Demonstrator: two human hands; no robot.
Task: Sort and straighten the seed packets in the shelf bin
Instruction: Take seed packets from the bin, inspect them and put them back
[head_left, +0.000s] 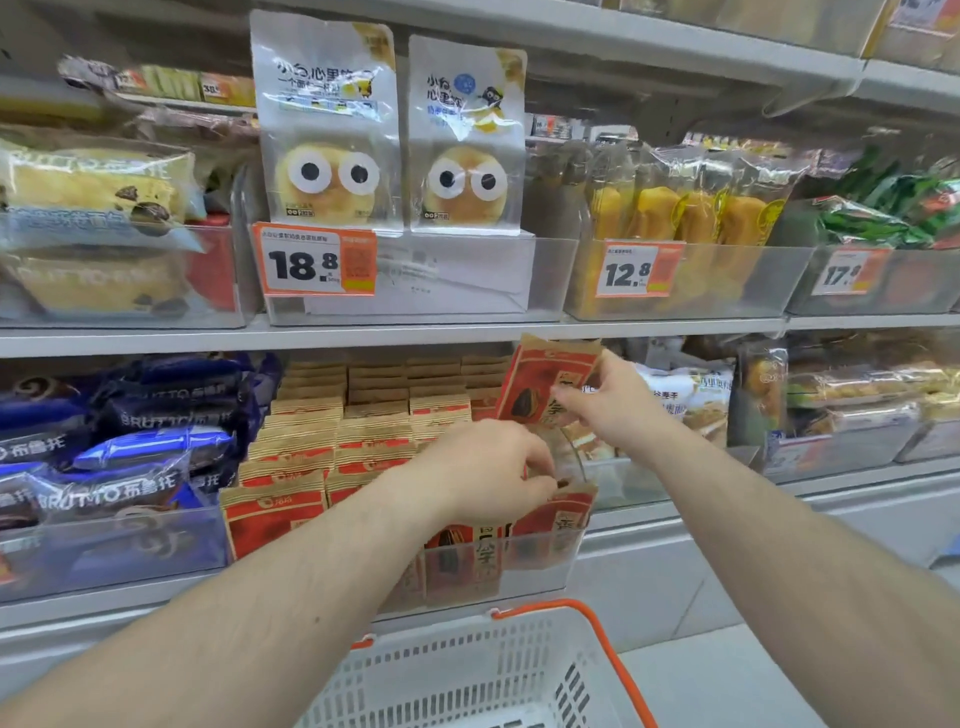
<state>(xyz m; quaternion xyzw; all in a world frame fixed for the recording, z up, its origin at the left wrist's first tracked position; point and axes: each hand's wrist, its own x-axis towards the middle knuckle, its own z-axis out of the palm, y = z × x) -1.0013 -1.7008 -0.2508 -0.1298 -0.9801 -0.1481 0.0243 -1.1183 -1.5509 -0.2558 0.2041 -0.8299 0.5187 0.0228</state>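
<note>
Packets (332, 447) of seeds stand in neat rows through the left and middle of the clear bin (545, 558) on the lower shelf, so I judge that part is mostly done. What is left is the right front corner of this bin, where a gap is open and the front packets lean a little.

My right hand (618, 402) holds one red packet (545, 382) lifted above the back right of the bin; thumb and fingers pinch its right edge, and it is tilted. My left hand (488, 467) is at the front right of the bin, fingers curled down and pinching the top edge of the front packet (563, 519), which stands inside against the wall.

I think the lifted packet must go down into the gap behind the front one, and then the tops need squaring

A white basket (467, 675) with orange handle is below the bin, nearer to me
</note>
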